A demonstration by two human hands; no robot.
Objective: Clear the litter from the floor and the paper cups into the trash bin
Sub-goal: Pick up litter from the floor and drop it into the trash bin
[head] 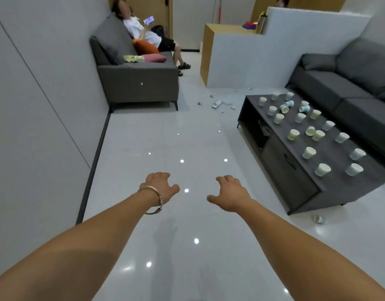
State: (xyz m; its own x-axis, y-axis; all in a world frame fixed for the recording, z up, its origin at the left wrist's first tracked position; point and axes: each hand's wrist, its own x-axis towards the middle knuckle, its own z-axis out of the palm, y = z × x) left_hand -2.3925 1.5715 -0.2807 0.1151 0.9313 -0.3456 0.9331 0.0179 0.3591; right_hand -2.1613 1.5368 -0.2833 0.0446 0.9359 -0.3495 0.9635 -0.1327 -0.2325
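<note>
Head view, left hand (160, 188), right hand (231, 196) empty, paper cups (309, 152), print blurred

Glossy tiled floor (165, 137), matt wood-grain coffee table (300, 170), paper cups (308, 152), cloth sofa (139, 81), metal bangle (152, 192)

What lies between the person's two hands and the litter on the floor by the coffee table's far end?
In the head view, only bare glossy floor, dotted with light reflections, separates the left hand and right hand from the litter.
</note>
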